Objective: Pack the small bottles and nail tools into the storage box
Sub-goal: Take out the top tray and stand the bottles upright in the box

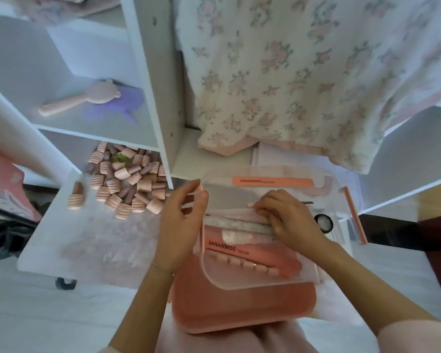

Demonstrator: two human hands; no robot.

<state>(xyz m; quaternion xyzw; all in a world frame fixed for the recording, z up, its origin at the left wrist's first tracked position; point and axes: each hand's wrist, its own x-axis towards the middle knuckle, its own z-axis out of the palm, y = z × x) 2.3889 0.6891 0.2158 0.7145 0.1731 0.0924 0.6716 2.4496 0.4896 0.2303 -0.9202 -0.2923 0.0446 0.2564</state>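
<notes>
Head view: pink plastic storage box (242, 309) on lap, lid up, nail files inside; right hand (285, 220) fingers curled, pinching grey glitter file (237, 225); left hand (181, 222) fingers loosely spread at box edge; heap of small pink ribbed-cap bottles (127, 179) unpacked on white shelf (49, 240)

The person's bare forearms reached in from below, the left hand (181, 225) with a thin bracelet (162, 268) at its wrist, the right hand (285, 220) unadorned, a pale pink sleeve (418, 337) edge at that arm's elbow, pink clothing over the lap.
</notes>
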